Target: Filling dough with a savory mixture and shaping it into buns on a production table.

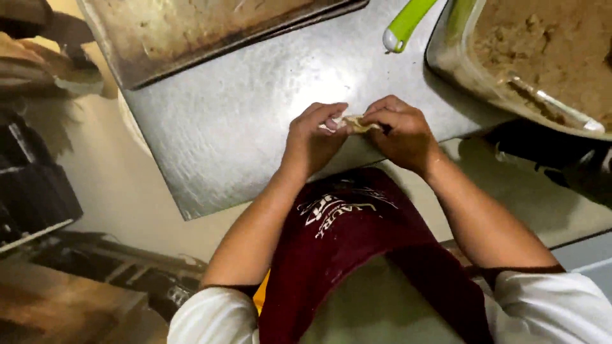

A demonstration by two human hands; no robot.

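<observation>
A small pale piece of dough (pixel 355 123) is pinched between both hands just above the steel worktop (pixel 242 121). My left hand (pixel 313 137) grips its left end with the fingertips curled over it. My right hand (pixel 401 130) closes on the right end, knuckles up. Most of the dough is hidden by the fingers. Both forearms reach out over my dark red apron (pixel 357 248).
A worn, floured baking tray (pixel 191 32) lies at the far left of the worktop. A clear container (pixel 459 64) of brown filling with a utensil (pixel 548 105) in it stands at the far right. A green-handled tool (pixel 408 22) lies beside it. Shelving and clutter sit below left.
</observation>
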